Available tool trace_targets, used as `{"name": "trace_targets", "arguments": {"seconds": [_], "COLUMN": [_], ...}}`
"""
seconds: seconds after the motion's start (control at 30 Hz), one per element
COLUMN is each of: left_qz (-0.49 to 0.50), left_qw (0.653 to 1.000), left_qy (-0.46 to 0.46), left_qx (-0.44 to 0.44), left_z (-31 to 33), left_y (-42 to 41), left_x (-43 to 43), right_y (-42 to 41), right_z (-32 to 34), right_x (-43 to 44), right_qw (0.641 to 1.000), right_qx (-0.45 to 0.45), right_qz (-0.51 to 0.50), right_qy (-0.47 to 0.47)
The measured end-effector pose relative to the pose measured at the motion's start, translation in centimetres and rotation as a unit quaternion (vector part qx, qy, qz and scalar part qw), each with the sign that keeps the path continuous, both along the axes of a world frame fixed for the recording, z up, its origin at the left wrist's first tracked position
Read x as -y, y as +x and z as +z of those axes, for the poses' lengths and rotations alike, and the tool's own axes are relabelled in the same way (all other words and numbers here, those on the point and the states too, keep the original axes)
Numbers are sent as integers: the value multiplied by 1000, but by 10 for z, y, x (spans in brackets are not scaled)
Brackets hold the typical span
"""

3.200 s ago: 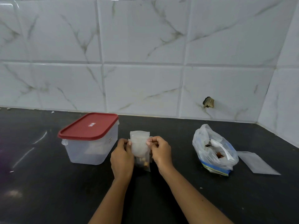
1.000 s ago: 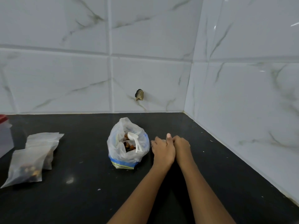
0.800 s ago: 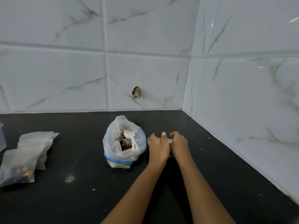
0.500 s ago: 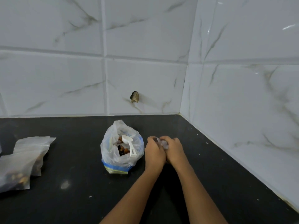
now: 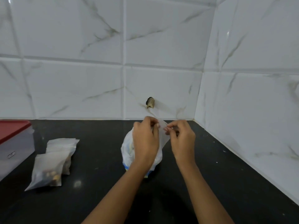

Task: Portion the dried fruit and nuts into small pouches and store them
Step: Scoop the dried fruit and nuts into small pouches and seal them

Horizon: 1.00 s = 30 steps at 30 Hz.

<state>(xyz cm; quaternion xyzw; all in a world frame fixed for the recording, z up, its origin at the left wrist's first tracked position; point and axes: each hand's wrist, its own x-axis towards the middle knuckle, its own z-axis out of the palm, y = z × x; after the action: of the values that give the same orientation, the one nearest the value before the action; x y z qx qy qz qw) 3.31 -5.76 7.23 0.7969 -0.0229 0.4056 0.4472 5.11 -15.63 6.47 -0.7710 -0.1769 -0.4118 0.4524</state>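
Nearest the viewer, the black counter (image 5: pixel 90 206) is crossed by both forearms, which reach toward the centre.

At near left, two filled pouches (image 5: pixel 47 170) lie flat, the nearer overlapping the farther. The nearer shows a dark clump of fruit and nuts at its near end. They are judged to be staged there for storage, since they lie just beside the container.

At centre, the bulk bag (image 5: pixel 127 151) of dried fruit and nuts stands on the counter, largely hidden behind the left hand (image 5: pixel 144 139). Its contents cannot be seen.

Over that bag, the left hand and the right hand (image 5: pixel 182 139) hold an empty pouch (image 5: pixel 163 136) clear of the counter. Each pinches the top edge between thumb and curled fingertips, and the pouch body hangs below. The opposed pinches are judged to be for parting the mouth before filling. Whether it is yet parted cannot be told. Holding it over the bulk bag would let spills fall back in.

At far left, the clear container (image 5: pixel 16 149) sits with its red lid (image 5: pixel 13 128) on, partly out of frame.

Farthest, the tiled wall (image 5: pixel 80 88) shows a chipped hole (image 5: pixel 150 102).
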Motion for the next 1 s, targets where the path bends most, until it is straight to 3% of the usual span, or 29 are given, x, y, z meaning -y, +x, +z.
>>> {"name": "trace_targets", "arguments": {"seconds": [0.17,0.33,0.43,0.53,0.67,0.8,0.93,1.0], "left_qz": [53,14,75,128,213,235,198,178], "left_qw": [997,962,931,914,882,881,894,898], "left_qy": [52,269,354,383,420,411,403,403], "left_qx": [4,-45,-40,-44,5,16,13,6], "left_z": [-9,-31,-39,-44,-46,-47,-48,-47], "left_y": [-10,-9,-8,-7,-6,-4,-3,-3], "left_x": [-49,-76,-79,-80,-81,-86,-85,-85], "right_y": [4,-2,-8,-13,-11,-11,-18,-18], "right_z": [4,-10,-10,-8,-13,-11,-6,-6], "right_x": [-44,-63,-59,-51,-53,-53,-53,-56], "right_qw": [996,986,993,972,964,946,911,911], "right_qx": [-11,-38,-94,-199,-229,-260,-318,-324], "right_qz": [14,5,22,125,134,176,248,242], "right_qy": [-84,-161,-74,17,29,76,90,82]}}
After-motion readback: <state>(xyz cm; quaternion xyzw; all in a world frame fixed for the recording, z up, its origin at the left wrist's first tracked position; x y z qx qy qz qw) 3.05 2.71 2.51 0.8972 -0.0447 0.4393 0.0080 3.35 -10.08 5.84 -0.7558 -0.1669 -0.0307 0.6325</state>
